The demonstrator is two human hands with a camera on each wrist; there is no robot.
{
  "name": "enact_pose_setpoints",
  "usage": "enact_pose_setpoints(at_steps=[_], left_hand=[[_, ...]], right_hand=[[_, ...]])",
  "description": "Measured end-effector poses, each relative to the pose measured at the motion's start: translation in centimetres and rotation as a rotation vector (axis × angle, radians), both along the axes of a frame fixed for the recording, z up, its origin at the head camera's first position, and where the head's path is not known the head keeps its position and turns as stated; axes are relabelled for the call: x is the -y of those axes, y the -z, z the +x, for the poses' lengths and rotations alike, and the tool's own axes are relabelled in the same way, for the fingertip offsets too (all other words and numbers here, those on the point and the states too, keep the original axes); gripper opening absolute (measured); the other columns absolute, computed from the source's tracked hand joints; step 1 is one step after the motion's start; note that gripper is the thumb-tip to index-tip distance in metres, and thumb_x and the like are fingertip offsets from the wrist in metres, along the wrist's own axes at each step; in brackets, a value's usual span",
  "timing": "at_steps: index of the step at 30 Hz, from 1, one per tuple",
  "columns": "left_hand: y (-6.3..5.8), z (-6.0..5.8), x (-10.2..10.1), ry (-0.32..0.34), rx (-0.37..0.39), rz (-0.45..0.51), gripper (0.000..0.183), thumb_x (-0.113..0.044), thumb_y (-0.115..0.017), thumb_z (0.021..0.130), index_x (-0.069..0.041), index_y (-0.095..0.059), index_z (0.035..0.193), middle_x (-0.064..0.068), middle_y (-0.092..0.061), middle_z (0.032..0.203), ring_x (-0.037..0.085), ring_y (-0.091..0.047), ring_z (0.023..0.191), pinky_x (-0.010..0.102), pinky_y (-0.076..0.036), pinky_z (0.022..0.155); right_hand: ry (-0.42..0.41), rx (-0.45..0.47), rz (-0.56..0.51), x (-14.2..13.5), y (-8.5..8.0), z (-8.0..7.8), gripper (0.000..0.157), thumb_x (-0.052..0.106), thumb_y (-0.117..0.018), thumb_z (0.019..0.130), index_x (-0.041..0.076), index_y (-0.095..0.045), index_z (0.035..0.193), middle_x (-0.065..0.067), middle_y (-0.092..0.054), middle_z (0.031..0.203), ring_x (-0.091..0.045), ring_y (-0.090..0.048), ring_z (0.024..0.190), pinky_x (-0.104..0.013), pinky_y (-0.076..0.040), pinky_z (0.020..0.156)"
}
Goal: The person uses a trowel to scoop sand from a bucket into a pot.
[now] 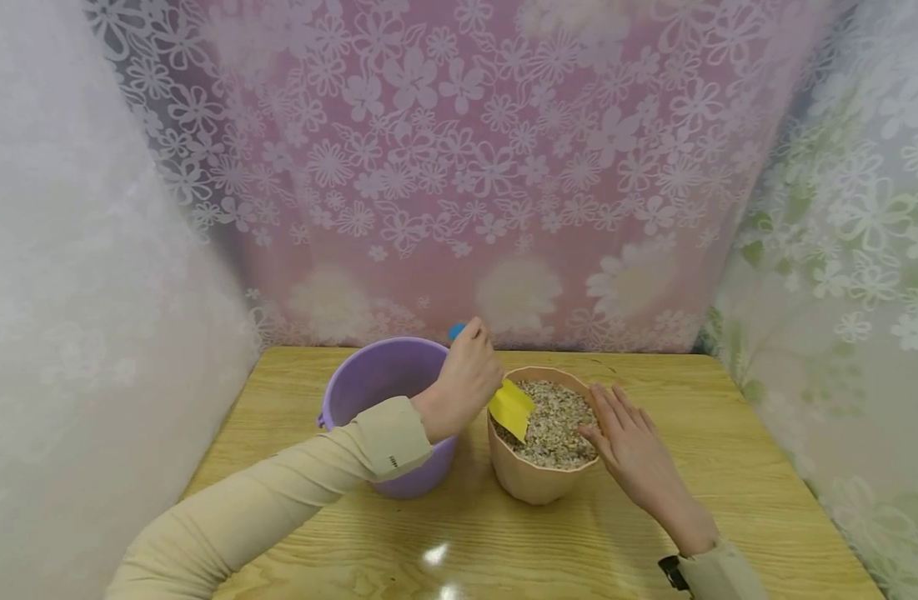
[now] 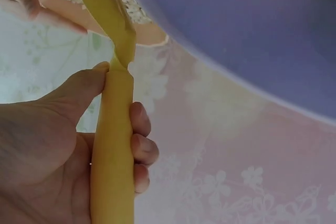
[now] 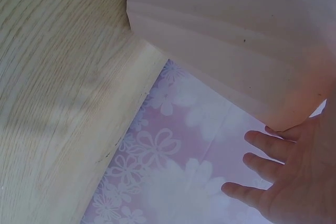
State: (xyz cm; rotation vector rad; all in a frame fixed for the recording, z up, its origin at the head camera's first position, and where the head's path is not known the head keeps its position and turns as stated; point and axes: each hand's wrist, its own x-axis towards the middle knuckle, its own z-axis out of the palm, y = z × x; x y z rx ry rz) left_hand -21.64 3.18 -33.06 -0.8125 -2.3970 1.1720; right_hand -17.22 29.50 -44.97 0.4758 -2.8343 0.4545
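Note:
My left hand (image 1: 469, 375) grips the yellow handle of a small trowel (image 2: 116, 145), its thumb laid along the handle and the fingers curled round it. The trowel's yellow blade (image 1: 512, 409) is over the left side of a peach faceted flowerpot (image 1: 537, 485), touching the pale, grainy gravel-like filling (image 1: 559, 425). Part of the blade's edge lies against the grains. My right hand (image 1: 639, 454) rests at the pot's right rim with its fingers straight; in the right wrist view the fingers (image 3: 262, 166) extend beside the pot's wall.
A purple bucket (image 1: 387, 362) stands just left of the pot, partly hidden by my left forearm. Both are on a wood-grain table (image 1: 459, 550). Floral curtains (image 1: 459, 167) hang behind and at both sides. A blue tip (image 1: 456, 332) shows beyond the left hand.

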Motion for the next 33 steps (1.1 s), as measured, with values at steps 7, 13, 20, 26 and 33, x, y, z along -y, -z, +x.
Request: enact_pose_setpoints(at_steps=[7, 13, 20, 26, 33], left_hand=[[-0.4, -0.2, 1.3, 0.059, -0.068, 0.063, 0.044, -0.037, -0.048, 0.108, -0.021, -0.05, 0.067, -0.002, -0.048, 0.072, 0.018, -0.035, 0.077, 0.033, -0.027, 0.082], [-0.4, -0.7, 3.2, -0.01, 0.018, 0.35, 0.057, -0.063, -0.043, 0.101, -0.018, -0.053, 0.068, -0.002, -0.051, 0.073, 0.018, -0.039, 0.076, 0.032, -0.031, 0.081], [0.0, -1.1, 6.5, -0.051, -0.008, 0.564, 0.06, -0.064, -0.048, 0.099, -0.014, -0.053, 0.066, 0.0, -0.059, 0.073, 0.019, -0.049, 0.078, 0.034, -0.034, 0.08], [0.7, -0.9, 9.9, -0.079, -0.026, 0.627, 0.06, -0.06, -0.053, 0.099, -0.012, -0.048, 0.063, 0.002, -0.051, 0.068, 0.021, -0.041, 0.071, 0.035, -0.03, 0.076], [1.9, -1.0, 12.8, -0.08, -0.09, 0.604, 0.064, -0.059, -0.06, 0.095, -0.012, -0.039, 0.058, 0.002, -0.042, 0.061, 0.019, -0.034, 0.063, 0.034, -0.027, 0.072]], right_hand=[[-0.003, 0.003, -0.002, 0.1, -0.1, -0.1, 0.068, 0.04, -0.049, 0.107, 0.007, -0.024, 0.161, -0.023, -0.033, 0.16, -0.043, -0.026, 0.149, -0.068, -0.023, 0.111], [-0.006, 0.011, 0.009, 0.3, -0.1, -0.4, 0.068, 0.041, -0.049, 0.107, 0.004, -0.027, 0.159, -0.022, -0.032, 0.161, -0.042, -0.025, 0.15, -0.067, -0.023, 0.112], [-0.023, -0.017, 0.022, 0.2, -0.3, -0.5, 0.07, 0.042, -0.051, 0.106, 0.005, -0.026, 0.16, -0.023, -0.03, 0.162, -0.044, -0.025, 0.149, -0.068, -0.021, 0.112], [-0.064, -0.08, 0.041, 1.8, -1.0, -0.3, 0.07, 0.041, -0.054, 0.104, 0.008, -0.028, 0.16, -0.018, -0.028, 0.164, -0.041, -0.023, 0.151, -0.068, -0.02, 0.113], [-0.174, -0.175, 0.03, 6.6, -2.5, -1.0, 0.069, 0.047, -0.05, 0.104, 0.007, -0.034, 0.157, -0.015, -0.036, 0.161, -0.039, -0.028, 0.149, -0.064, -0.023, 0.115]])
